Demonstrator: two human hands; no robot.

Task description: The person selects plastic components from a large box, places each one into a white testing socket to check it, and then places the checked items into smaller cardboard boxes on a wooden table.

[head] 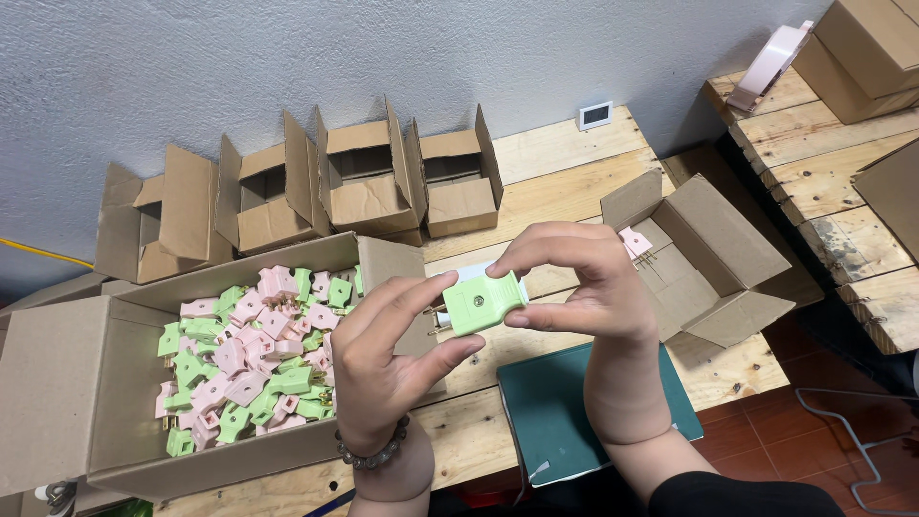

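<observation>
Both hands hold one light green plug adapter (483, 303) above the wooden table (565, 158). My left hand (383, 359) pinches its left end, where metal prongs show, between thumb and fingers. My right hand (584, 282) grips its right end from above and below. A beaded bracelet sits on my left wrist. Left of my hands, a large open cardboard box (57, 383) holds several pink and green adapters (254, 359). To the right, a smaller open box (708, 258) contains a pink adapter (636, 242).
Several small open cardboard boxes (369, 182) line the wall at the back. A dark green mat (555, 407) lies at the table's front edge. A small white device (595, 115) stands by the wall. More boxes (862, 48) and a tape dispenser (766, 67) rest on a pallet at right.
</observation>
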